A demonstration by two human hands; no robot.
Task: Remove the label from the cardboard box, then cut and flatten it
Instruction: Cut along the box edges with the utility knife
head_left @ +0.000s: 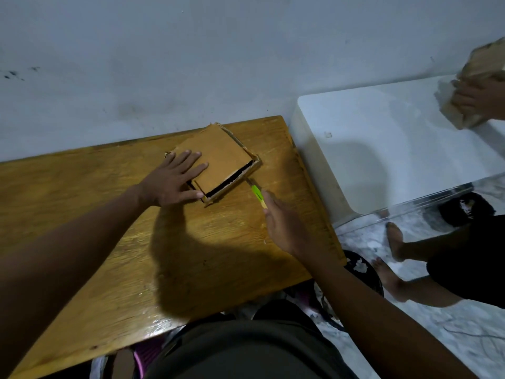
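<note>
At frame centre on the bench [82, 203], the left hand [172, 181] presses flat-fingered on the cardboard box [218, 162], while the right hand [284, 222] grips a green cutter [257, 194] aimed at its lower-right edge.

Dim, soft focus; big shadow on table [82, 214]; wide-angle edge warp.

One view only, from the head, looking forward and steeply down over the person's own lap. It sits close above the wooden bench [82, 214], which runs across the middle, with both forearms reaching in from the bottom edge. The wide lens bends the bench's edges. The grey wall [191, 64] fills the top; a white table [382, 138] and marbled floor [437, 337] lie off to the right.
</note>
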